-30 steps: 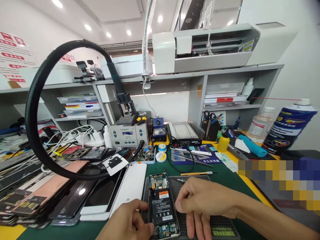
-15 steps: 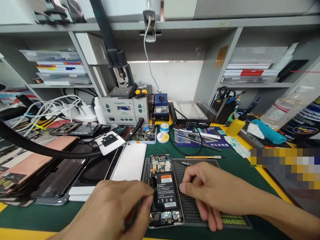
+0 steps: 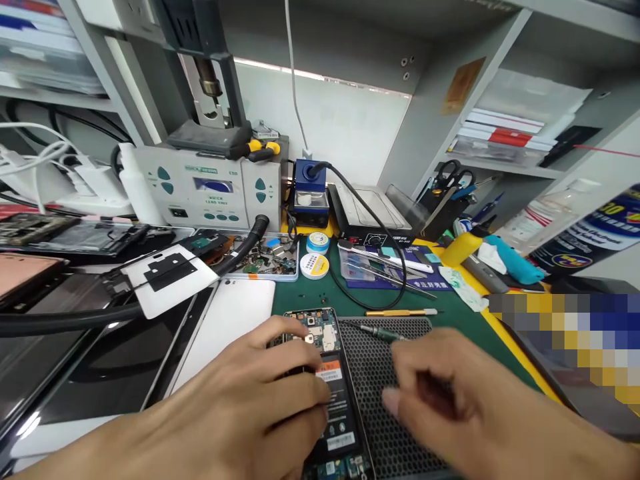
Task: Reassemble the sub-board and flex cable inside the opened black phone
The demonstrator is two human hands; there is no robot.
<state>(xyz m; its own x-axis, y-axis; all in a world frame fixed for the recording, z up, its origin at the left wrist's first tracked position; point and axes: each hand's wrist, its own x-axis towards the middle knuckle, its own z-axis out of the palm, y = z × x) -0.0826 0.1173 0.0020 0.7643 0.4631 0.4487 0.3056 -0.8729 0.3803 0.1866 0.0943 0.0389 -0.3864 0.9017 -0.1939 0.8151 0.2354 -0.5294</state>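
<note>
A phone with its back off lies on a grey honeycomb mat, its circuit board and black battery exposed. My left hand rests over its left side, fingers apart and slightly bent across the board and battery; the thumb is hidden. To the right of the phone, my right hand hovers blurred above the mat, thumb and curled index finger apart. Its index finger is close to a dark green screwdriver; contact cannot be made out. A gold-handled screwdriver lies just behind the mat.
A white phone back cover and other phones crowd the left. Behind stand a hot-air station, round tins and a soldering iron stand. Tweezers lie on a blue mat, near a yellow bottle.
My left hand has gone from pinching at the phone's left edge to lying across its board and battery. My right hand has shifted right, uncovering the green screwdriver. The view has tilted and come closer.
</note>
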